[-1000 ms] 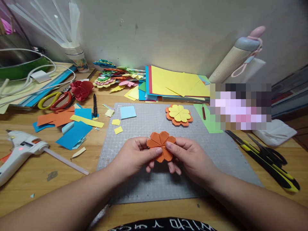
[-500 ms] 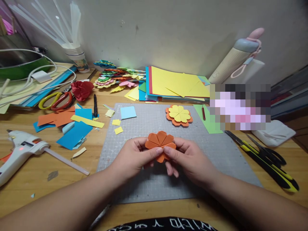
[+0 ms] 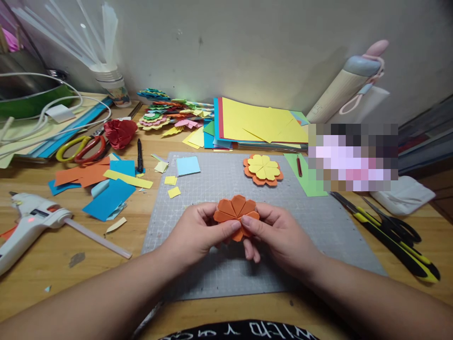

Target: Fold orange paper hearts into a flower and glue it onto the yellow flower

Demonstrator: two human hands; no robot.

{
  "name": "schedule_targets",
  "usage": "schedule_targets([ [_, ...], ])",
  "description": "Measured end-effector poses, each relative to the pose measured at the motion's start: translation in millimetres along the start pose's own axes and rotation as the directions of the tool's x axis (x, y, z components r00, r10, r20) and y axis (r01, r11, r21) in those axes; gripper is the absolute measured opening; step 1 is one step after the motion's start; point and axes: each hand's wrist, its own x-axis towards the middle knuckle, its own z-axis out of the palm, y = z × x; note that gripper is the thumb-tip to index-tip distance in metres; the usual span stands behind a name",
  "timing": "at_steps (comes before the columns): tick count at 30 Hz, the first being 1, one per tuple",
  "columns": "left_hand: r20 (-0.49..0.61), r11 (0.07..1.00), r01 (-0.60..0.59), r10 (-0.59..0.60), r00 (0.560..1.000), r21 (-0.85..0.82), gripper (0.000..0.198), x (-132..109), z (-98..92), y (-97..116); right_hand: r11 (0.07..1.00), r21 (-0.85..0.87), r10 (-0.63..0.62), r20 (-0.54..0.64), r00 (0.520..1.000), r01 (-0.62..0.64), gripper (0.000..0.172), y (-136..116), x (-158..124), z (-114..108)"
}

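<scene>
An orange paper flower (image 3: 236, 208) with several folded petals is held between my two hands above the grey cutting mat (image 3: 212, 278). My left hand (image 3: 201, 226) pinches its left edge, the thumb lying on the lower petals. From the other side my right hand (image 3: 278, 231) grips it, its thumb pressing near the centre. The fingers behind the flower are partly hidden. Farther back on the mat lies a yellow paper flower (image 3: 264, 166) layered on an orange paper flower (image 3: 247, 177).
Left of the mat are a hot glue gun (image 3: 38, 217), coloured paper pieces (image 3: 109, 198), scissors (image 3: 90, 148) and a black pen (image 3: 140, 156). To the right lie a utility knife (image 3: 392, 243) and black scissors (image 3: 399, 226). Behind stand stacked coloured sheets (image 3: 262, 120) and finished paper flowers (image 3: 155, 120).
The orange flower has tilted and dropped very slightly in my hands. My grip on it stays nearly the same, with the right fingers below shifting a little.
</scene>
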Motion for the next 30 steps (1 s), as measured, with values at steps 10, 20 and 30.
schedule_targets([
  [10, -0.059, 1.000, -0.010, 0.009, 0.998, -0.019, 0.018, -1, -2.3, -5, 0.999, -0.043, -0.013, 0.008, 1.000, 0.013, 0.023, -4, 0, 4],
  [20, -0.253, 0.999, 0.015, -0.026, 0.967, -0.045, 0.030, 2, -1.6, 2, 0.996, -0.049, 0.067, -0.043, 0.997, -0.069, 0.022, -1, -1, -7],
  [30, -0.222, 0.999, 0.028, -0.021, 0.975, 0.029, 0.029, 1, -6.1, 2, 0.995, -0.073, 0.066, -0.033, 0.997, -0.069, 0.022, -5, -3, -8],
])
